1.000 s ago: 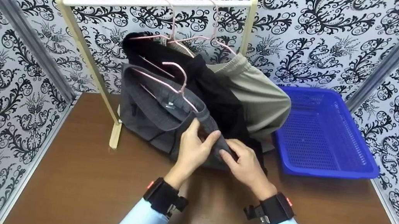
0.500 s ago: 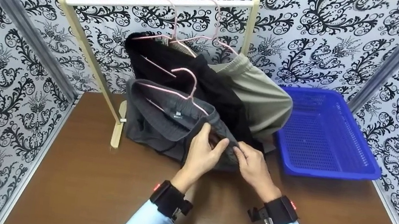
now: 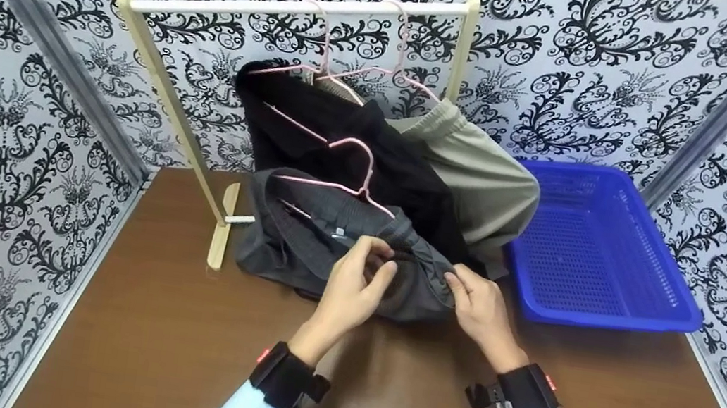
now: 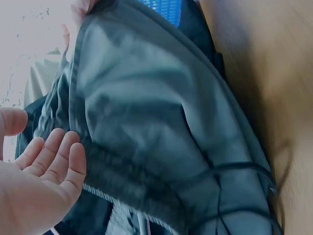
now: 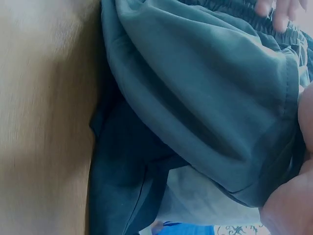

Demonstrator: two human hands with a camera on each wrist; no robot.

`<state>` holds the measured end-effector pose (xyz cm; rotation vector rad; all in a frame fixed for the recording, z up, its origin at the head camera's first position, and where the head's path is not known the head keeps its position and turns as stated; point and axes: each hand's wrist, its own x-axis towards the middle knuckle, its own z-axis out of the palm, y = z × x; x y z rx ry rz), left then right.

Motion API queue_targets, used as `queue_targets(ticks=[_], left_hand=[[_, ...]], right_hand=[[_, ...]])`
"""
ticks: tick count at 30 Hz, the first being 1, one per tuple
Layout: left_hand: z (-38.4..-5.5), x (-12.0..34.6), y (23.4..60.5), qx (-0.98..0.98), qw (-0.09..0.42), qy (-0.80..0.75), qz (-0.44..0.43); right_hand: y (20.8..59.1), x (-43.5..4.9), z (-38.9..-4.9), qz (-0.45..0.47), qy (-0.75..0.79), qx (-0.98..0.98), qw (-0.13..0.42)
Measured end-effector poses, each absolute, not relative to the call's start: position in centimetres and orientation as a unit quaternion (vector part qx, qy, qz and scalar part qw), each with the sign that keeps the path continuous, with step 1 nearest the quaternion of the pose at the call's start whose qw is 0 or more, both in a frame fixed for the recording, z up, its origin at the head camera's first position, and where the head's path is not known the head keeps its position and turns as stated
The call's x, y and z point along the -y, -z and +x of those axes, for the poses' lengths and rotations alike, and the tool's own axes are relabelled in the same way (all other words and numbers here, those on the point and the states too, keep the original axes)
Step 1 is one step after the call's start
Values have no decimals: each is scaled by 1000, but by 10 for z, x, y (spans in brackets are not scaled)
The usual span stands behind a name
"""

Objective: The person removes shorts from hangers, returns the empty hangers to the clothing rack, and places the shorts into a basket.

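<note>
Grey elastic-waist shorts (image 3: pixel 301 245) with a pink hanger (image 3: pixel 363 190) inside the waistband lie in front of the rack, their hanger's hook free of the rail. My right hand (image 3: pixel 480 309) pinches the shorts' fabric near their right edge; in the right wrist view, fingers and thumb meet at a seamed edge. My left hand (image 3: pixel 352 288) is just over the waistband, thumb and fingers apart with nothing between them. Dark cords (image 4: pixel 239 169) hang from the shorts in the left wrist view.
Black pants (image 3: pixel 358 139) and beige shorts (image 3: pixel 482 171) hang on pink hangers from the white rail (image 3: pixel 234 8) of a small wooden rack. A blue plastic basket (image 3: pixel 603 319) stands at the right on the brown table (image 3: pixel 139 329). Patterned walls enclose the table.
The grey shorts and their hanger have moved down and to the right, away from the rail. My left hand has let go of the waistband; my right hand keeps its pinch.
</note>
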<state>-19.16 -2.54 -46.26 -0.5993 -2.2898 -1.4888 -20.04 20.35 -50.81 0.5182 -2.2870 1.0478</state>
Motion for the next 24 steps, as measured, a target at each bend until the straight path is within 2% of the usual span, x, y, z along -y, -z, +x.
queue_targets(ticks=[12, 20, 24], left_hand=[[-208, 89, 460, 820, 277, 469, -176], [-229, 121, 438, 829, 369, 390, -158], [-241, 133, 427, 831, 387, 376, -139]], right_hand=[[500, -221, -202, 210, -387, 853, 280], [494, -228, -203, 227, -394, 842, 292], [488, -230, -203, 234, -399, 836, 294]])
